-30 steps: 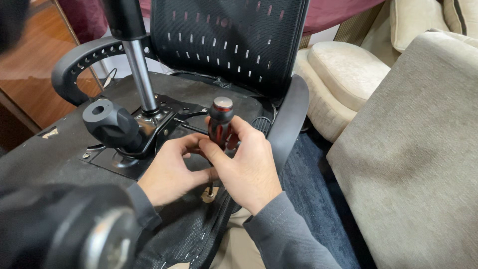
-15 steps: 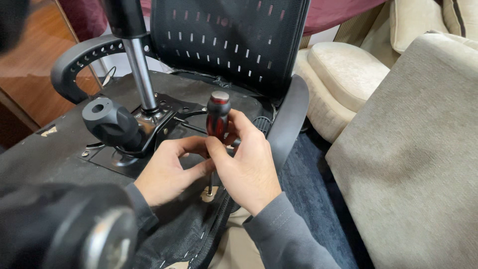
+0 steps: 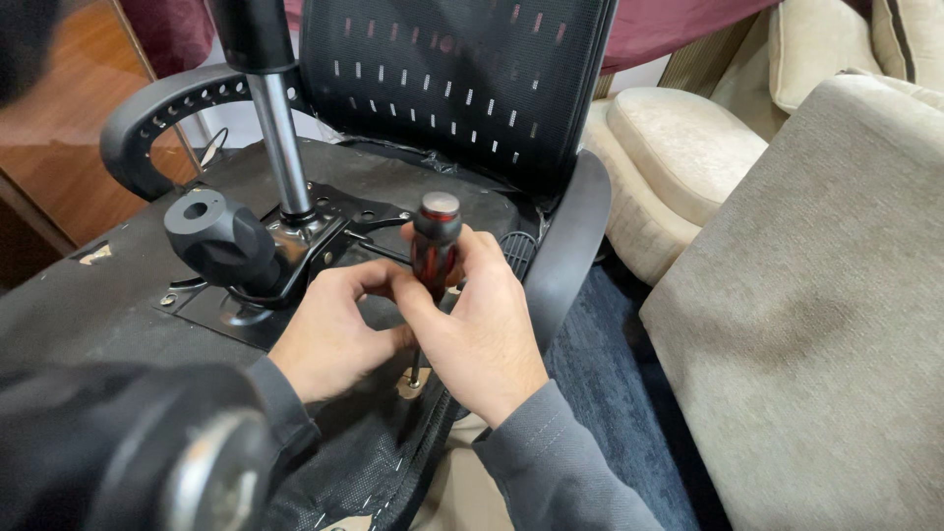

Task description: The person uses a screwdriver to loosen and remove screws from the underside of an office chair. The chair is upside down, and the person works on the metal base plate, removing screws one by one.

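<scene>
Both hands, left (image 3: 329,339) and right (image 3: 477,334), have fingers clamped on the ribbed red-black screwdriver (image 3: 434,246), upright beside the steel column (image 3: 282,162) and round black knob (image 3: 218,239).

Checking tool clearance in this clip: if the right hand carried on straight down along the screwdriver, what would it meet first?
Probably the pale spot on the seat underside, where the screwdriver shaft ends below the right hand. The tip itself is partly hidden.
</scene>
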